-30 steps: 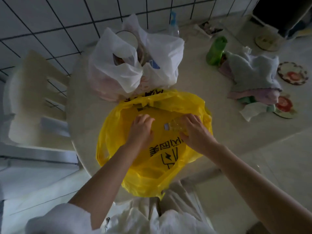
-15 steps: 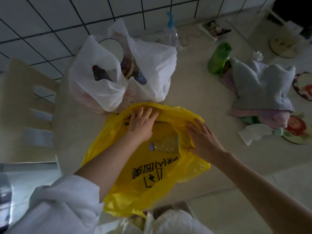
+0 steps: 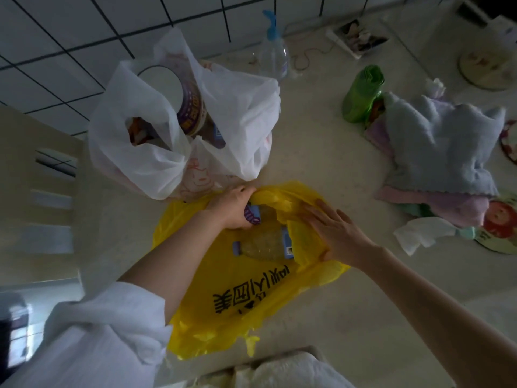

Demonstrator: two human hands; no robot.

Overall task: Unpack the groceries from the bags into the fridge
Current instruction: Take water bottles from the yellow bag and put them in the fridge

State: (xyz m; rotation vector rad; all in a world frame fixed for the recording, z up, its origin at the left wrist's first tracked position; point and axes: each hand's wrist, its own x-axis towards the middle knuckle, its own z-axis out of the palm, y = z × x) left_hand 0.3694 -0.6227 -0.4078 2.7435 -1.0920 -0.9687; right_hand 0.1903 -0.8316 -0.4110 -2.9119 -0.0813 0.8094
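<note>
A yellow plastic bag [image 3: 240, 301] with black printing lies on the pale table [image 3: 330, 163] in front of me. Inside its mouth lies a clear bottle [image 3: 263, 245] with a blue cap and a blue label. My left hand [image 3: 232, 208] reaches into the bag's far end and grips a purple-labelled item [image 3: 251, 215], only partly visible. My right hand [image 3: 335, 233] lies flat, fingers straight, pressing the yellow bag's right edge aside. Behind stands a white plastic bag [image 3: 156, 152] with a round purple tub [image 3: 184, 107] and other goods inside.
A clear spray bottle [image 3: 275, 54] stands by the tiled wall. A green roll [image 3: 362, 93], a pile of folded cloths [image 3: 442, 152], a crumpled tissue [image 3: 419, 233] and round coasters [image 3: 500, 219] lie to the right. A pale chair [image 3: 39, 175] stands at the left.
My left hand went from lying on the yellow bag to reaching inside and gripping a purple-labelled item. The bag's mouth has opened wider, showing the bottle. My right hand holds the edge aside.
</note>
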